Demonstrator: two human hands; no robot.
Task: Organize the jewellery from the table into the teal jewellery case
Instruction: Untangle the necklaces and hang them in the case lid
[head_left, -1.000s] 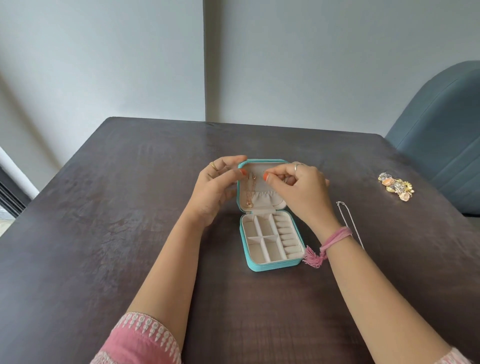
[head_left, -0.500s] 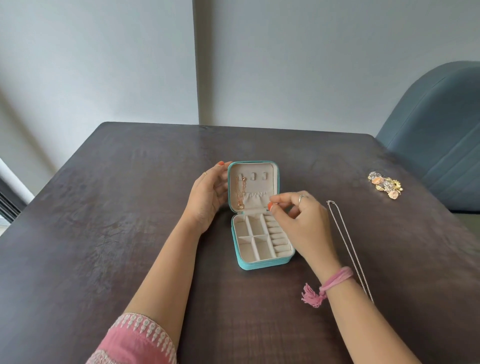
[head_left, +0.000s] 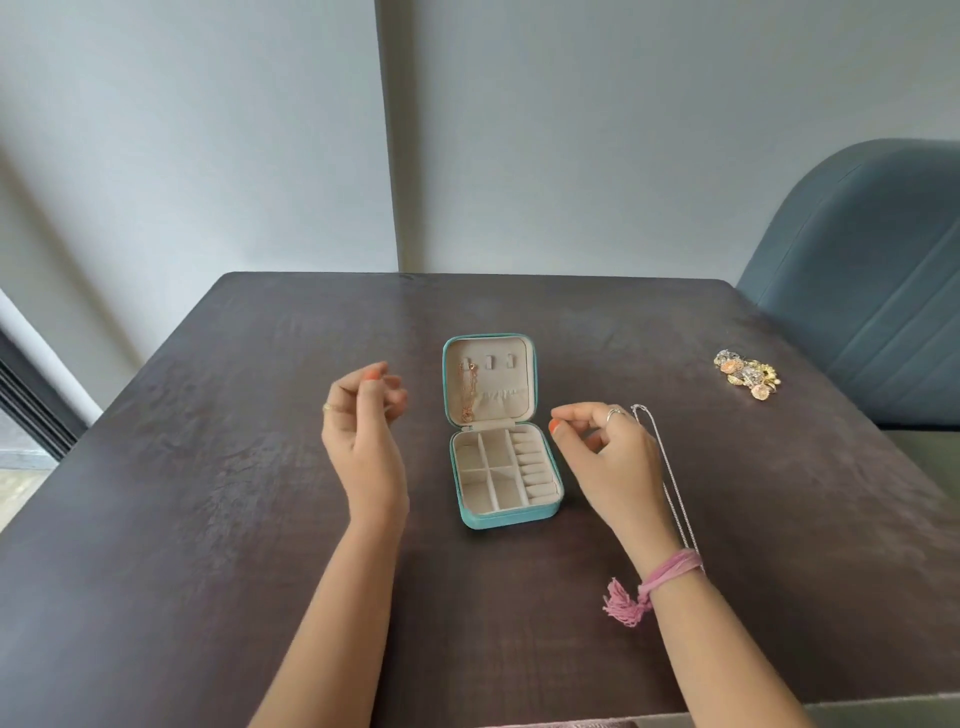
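The teal jewellery case (head_left: 462, 512) lies open in the middle of the dark table (head_left: 218, 519), its lid flat behind the tray. A rose-gold necklace (head_left: 467, 392) hangs from the leftmost hook in the lid. The tray's cream compartments look empty. My left hand (head_left: 363, 436) hovers left of the case with loosely curled fingers, holding nothing. My right hand (head_left: 608, 457) hovers right of the case, fingers loosely curled, also holding nothing. A silver chain necklace (head_left: 670, 478) lies on the table just right of my right hand. A pile of gold and pink jewellery (head_left: 748, 375) sits at the far right.
A blue-grey upholstered chair (head_left: 872, 291) stands past the table's right edge. A grey wall runs behind the far edge. My right wrist wears a pink thread band with a tassel (head_left: 623, 605).
Both hands have come off the case lid and drawn apart to either side. The rose-gold necklace now hangs alone in the lid. The camera view has shifted slightly.
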